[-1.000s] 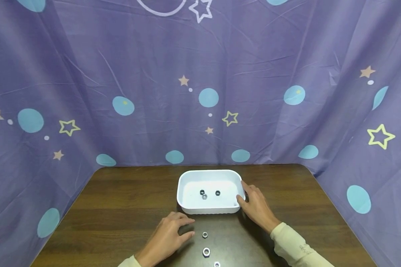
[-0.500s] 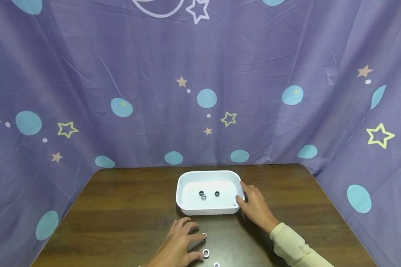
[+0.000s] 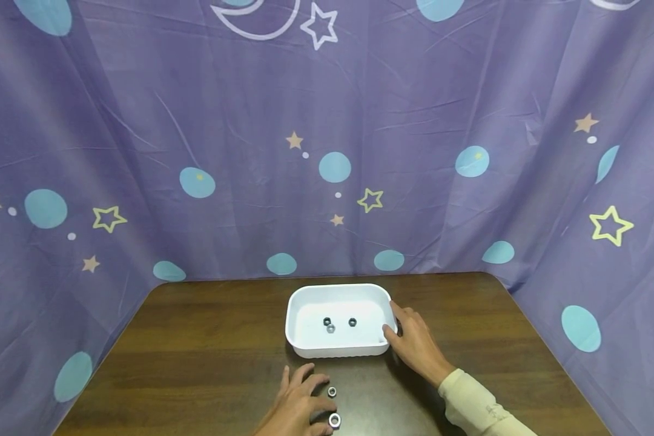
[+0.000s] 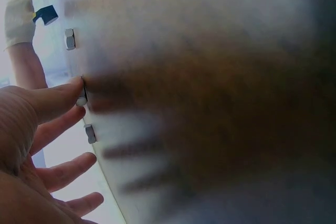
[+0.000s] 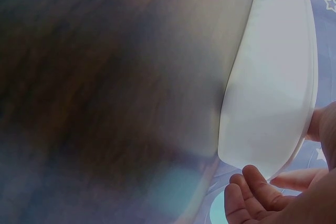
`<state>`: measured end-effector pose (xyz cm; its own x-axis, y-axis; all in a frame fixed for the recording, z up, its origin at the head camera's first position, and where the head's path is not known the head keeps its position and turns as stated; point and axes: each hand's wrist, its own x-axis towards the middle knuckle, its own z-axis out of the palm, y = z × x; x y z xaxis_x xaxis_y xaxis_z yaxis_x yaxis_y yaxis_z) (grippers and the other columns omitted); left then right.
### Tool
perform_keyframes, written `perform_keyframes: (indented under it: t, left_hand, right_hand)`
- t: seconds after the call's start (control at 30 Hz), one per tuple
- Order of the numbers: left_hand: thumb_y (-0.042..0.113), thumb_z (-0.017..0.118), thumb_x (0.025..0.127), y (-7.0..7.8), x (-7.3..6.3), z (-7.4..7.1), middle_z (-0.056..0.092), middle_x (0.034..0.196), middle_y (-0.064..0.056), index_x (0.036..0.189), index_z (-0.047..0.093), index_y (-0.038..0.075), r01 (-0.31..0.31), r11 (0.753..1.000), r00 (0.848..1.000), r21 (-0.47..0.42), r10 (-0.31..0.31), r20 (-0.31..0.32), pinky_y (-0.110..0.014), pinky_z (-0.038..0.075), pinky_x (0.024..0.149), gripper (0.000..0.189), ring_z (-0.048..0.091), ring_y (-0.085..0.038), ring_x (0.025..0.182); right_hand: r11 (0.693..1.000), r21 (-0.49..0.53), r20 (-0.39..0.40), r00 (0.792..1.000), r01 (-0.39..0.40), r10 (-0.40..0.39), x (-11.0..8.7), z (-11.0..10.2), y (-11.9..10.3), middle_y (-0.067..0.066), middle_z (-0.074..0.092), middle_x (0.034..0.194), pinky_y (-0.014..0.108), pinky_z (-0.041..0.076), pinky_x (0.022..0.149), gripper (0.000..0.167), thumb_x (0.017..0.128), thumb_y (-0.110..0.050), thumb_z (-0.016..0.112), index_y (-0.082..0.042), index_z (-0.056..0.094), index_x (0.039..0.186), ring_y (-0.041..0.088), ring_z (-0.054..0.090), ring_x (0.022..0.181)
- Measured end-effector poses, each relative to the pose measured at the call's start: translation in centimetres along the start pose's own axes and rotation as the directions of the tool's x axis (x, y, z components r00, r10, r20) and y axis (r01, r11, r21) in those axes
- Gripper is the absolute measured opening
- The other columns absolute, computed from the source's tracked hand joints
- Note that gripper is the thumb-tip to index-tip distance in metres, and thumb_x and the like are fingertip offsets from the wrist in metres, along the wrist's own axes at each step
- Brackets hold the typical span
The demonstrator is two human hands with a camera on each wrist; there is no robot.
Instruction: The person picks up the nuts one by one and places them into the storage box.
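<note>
My left hand (image 3: 300,407) reaches over the near middle of the table, fingers spread. Its thumb and forefinger stand on either side of a silvery hex nut (image 3: 335,420), fingertips right at its edge. A smaller nut (image 3: 332,392) lies just beyond, beside the other fingers. In the left wrist view the middle nut (image 4: 82,99) is partly hidden behind the thumb, between two others. My right hand (image 3: 414,342) grips the right end of a white plastic tray (image 3: 338,351), thumb over the rim. Inside sit two dark nuts (image 3: 352,322) and a lighter one (image 3: 330,329).
The wooden table (image 3: 196,339) ends at a purple curtain (image 3: 251,181) with stars and blue spots. In the left wrist view another nut (image 4: 70,39) stands on the tabletop, and a small dark device (image 4: 46,15) is worn by the right sleeve.
My left hand has moved toward the near nuts, its thumb and forefinger coming to either side of the larger one. The right hand stays on the tray. The head view has tilted up slightly.
</note>
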<state>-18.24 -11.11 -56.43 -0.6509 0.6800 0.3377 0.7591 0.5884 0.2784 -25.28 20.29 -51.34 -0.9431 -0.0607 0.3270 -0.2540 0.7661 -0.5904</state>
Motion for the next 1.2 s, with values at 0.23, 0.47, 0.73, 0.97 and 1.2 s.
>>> perform_keyframes:
  t: [0.23,0.47,0.73,0.97,1.2]
  left_hand:
    - [0.044,0.094,0.080,2.3,0.7,-2.2,0.070,0.136,-0.005,0.104,0.087,0.032,0.045,0.998,0.996,0.046,-0.048,0.072,-0.094,0.039,0.095,0.028,0.056,-0.049,0.134]
    - [0.042,0.094,0.082,2.2,0.6,-1.7,0.072,0.135,-0.005,0.099,0.087,0.031,0.032,0.997,0.998,0.068,-0.036,0.060,-0.092,0.044,0.090,0.022,0.058,-0.049,0.131]
    - [0.038,0.092,0.082,1.5,0.2,-0.8,0.071,0.134,-0.004,0.097,0.085,0.026,0.039,0.998,0.999,0.058,-0.041,0.030,-0.092,0.045,0.086,0.020,0.057,-0.048,0.129]
    - [0.030,0.096,0.076,2.4,-0.1,-1.9,0.072,0.130,-0.003,0.095,0.084,0.022,0.096,0.989,0.995,0.116,-0.097,0.003,-0.088,0.048,0.091,0.023,0.061,-0.045,0.128]
    - [0.021,0.096,0.078,2.1,-0.1,-3.3,0.073,0.129,-0.006,0.093,0.084,0.018,0.171,0.985,0.985,0.020,-0.171,-0.016,-0.093,0.041,0.093,0.019,0.059,-0.049,0.130]
  right_hand:
    - [1.000,0.009,-0.002,1.000,0.000,0.000,0.0,-0.1,0.0,0.022,0.072,0.122,0.058,0.057,0.098,0.061,0.097,-0.012,0.077,0.009,0.060,0.151,0.037,0.068,0.111]
    - [1.000,0.002,-0.005,1.000,0.001,-0.001,0.0,0.2,0.2,0.024,0.072,0.123,0.060,0.056,0.100,0.062,0.096,-0.013,0.078,0.009,0.060,0.151,0.040,0.068,0.113]
    - [1.000,0.002,-0.020,1.000,0.016,-0.016,0.0,0.3,0.3,0.024,0.072,0.122,0.059,0.057,0.100,0.062,0.096,-0.013,0.078,0.010,0.060,0.151,0.040,0.069,0.112]
    - [1.000,-0.002,-0.017,1.000,0.013,-0.013,-0.1,0.3,0.3,0.023,0.072,0.121,0.058,0.057,0.100,0.062,0.096,-0.013,0.078,0.010,0.059,0.151,0.039,0.068,0.113]
    - [1.000,0.002,-0.009,1.000,0.013,-0.013,-0.2,0.3,0.2,0.022,0.072,0.121,0.057,0.057,0.099,0.062,0.096,-0.013,0.078,0.010,0.059,0.151,0.038,0.069,0.112]
